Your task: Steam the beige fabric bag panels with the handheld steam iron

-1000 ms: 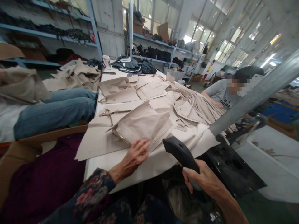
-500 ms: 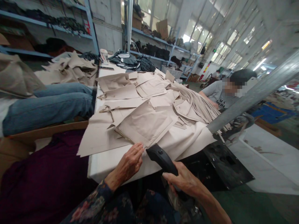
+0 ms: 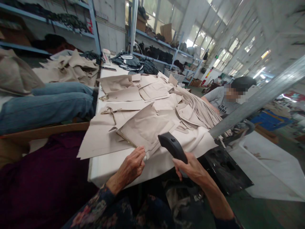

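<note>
My left hand (image 3: 132, 165) pinches the near corner of a beige fabric piece (image 3: 145, 127) at the table's front edge, its fingers pressed together. To the right, my right hand (image 3: 190, 167) is wrapped round the handle of a black curved handheld tool (image 3: 172, 145). The tool's head is raised a little above the fabric, apart from my left hand. More beige pieces lie overlapping behind, some with cords, such as a flat panel (image 3: 100, 143) at the left.
A slanted metal pole (image 3: 250, 98) crosses at the right, above a black board (image 3: 226, 170) and a white bin (image 3: 274, 165). A person in grey (image 3: 216, 97) is beyond it. Another person's jeans-clad legs (image 3: 47, 103) are at the left, near a purple cloth (image 3: 50, 175).
The black tool in my right hand has moved up and to the right, away from the fabric corner. My left hand has barely moved.
</note>
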